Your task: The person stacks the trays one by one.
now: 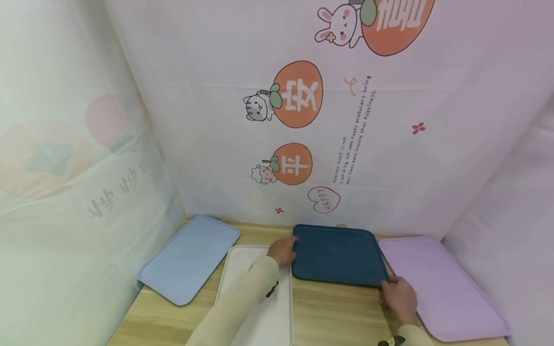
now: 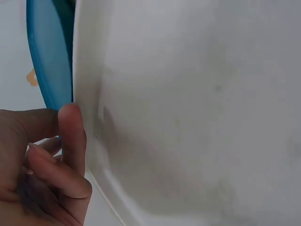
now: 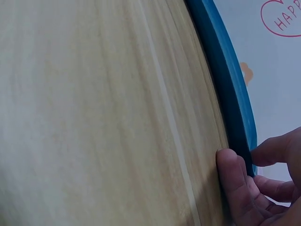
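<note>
From the head camera the fingertips of both hands were hidden: the left hand [image 1: 283, 250] curled over the left edge of the dark blue tray [image 1: 339, 254], and the right hand [image 1: 399, 295] met that tray's near right corner, its fingers tucked out of sight under the rim. The tray lay at the back of the wooden table [image 1: 333, 312], between the white tray [image 1: 242, 269] (which the left sleeve crossed and partly covered) and the lilac tray [image 1: 446, 283], with a light blue tray [image 1: 188, 259] farther left against the printed cloth backdrop [image 1: 389, 158].

The wrist cameras filled in the grips. The left wrist view showed the thumb [image 2: 71, 136] upright at the blue rim [image 2: 47, 61] with the other fingers curled behind, though the actual contact was probably just out of frame. The right wrist view showed the thumb [image 3: 233, 181] pressed against the tray's edge [image 3: 230, 84] and fingers wrapped behind it, a narrow pinching hold; the palm was cut off.
</note>
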The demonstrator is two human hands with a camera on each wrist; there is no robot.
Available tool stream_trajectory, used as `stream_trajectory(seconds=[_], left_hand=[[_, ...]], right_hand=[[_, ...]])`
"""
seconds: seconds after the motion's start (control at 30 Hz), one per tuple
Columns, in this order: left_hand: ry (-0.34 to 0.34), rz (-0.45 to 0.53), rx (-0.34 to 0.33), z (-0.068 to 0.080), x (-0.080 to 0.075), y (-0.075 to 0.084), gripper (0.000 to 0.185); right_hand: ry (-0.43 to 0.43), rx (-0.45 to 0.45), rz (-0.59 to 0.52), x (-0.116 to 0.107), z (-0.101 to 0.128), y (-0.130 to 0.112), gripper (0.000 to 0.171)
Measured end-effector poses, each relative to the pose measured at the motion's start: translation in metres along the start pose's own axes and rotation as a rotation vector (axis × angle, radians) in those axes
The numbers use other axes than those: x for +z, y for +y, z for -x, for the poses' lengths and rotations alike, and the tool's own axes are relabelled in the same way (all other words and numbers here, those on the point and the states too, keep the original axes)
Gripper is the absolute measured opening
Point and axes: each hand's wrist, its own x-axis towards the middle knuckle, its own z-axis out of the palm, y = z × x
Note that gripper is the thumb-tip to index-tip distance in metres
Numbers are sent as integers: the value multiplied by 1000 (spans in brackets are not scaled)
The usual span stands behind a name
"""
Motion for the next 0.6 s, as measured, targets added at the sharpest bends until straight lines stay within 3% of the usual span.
stream_trajectory(seconds=[0.2,0.33,0.6], left_hand=[[12,94,-29,-6,7,-4,51],[12,198,-41,-9,4,-8,55],[10,272,-37,-9,0,-10,58]], right_hand=[[38,5,-30,1,2,-1,54],[64,0,-36,2,2,-1,51],[22,34,-210,5,3,4,57]])
